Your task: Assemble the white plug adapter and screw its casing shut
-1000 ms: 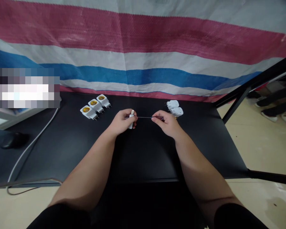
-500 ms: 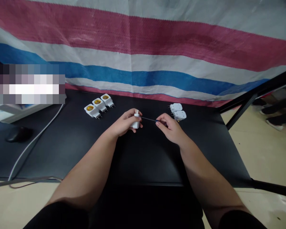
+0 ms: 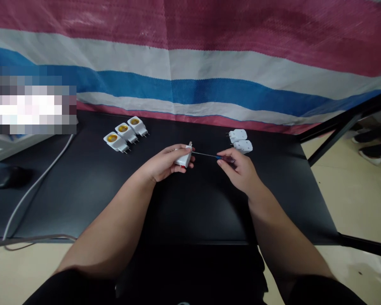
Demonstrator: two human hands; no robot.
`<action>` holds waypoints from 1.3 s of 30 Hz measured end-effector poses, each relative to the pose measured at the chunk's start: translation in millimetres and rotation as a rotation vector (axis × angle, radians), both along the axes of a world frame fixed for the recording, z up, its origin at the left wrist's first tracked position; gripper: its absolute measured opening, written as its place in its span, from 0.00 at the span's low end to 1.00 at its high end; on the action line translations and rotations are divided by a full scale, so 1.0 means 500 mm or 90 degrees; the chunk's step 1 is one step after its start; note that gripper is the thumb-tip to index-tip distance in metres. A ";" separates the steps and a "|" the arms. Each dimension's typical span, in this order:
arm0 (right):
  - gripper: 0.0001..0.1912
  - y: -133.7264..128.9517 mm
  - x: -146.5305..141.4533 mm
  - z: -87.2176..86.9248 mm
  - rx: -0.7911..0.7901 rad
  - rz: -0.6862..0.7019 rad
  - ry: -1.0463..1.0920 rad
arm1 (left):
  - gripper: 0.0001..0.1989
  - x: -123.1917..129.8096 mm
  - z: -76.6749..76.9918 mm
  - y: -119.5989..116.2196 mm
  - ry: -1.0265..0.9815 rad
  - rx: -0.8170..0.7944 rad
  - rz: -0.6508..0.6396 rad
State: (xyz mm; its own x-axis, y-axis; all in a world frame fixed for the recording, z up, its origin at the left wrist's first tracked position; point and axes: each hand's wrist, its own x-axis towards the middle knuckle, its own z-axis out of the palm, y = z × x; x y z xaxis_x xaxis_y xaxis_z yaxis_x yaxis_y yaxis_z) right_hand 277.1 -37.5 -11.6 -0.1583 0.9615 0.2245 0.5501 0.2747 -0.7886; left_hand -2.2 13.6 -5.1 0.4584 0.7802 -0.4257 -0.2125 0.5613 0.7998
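Observation:
My left hand (image 3: 168,163) is closed around a white plug-in lamp socket (image 3: 183,158), its prongs pointing up and away from me. A bit of red shows at its lower edge. In my right hand (image 3: 238,169) is a screwdriver (image 3: 225,159) with a dark, partly see-through handle and a blue collar. Its thin shaft runs left to the socket's prong end; whether the tip sits in a screw is too small to tell. Three white lamp sockets (image 3: 123,132) with gold-coloured insides stand in a slanted row beyond my left hand. Two more white sockets (image 3: 243,146) lie face down beyond my right hand.
The black table (image 3: 197,212) has a black mouse (image 3: 11,177) and a white cable (image 3: 38,186) at its left. A striped plastic sheet (image 3: 178,63) hangs behind it. A black metal frame (image 3: 343,135) stands at the right, with a person's shoes (image 3: 371,156) beyond.
Both hands have shifted slightly right. The socket in my left hand has tilted, showing red at its lower edge. More of the screwdriver's handle shows in my right hand. The camera view has tipped down.

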 end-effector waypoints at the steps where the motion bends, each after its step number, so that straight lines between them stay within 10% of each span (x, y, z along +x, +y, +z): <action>1: 0.11 0.001 -0.002 -0.003 0.002 -0.002 0.002 | 0.15 0.001 -0.001 0.001 0.004 0.001 0.013; 39: 0.09 -0.006 -0.029 -0.023 0.061 0.008 0.054 | 0.10 0.017 0.034 -0.002 -0.042 -0.133 0.092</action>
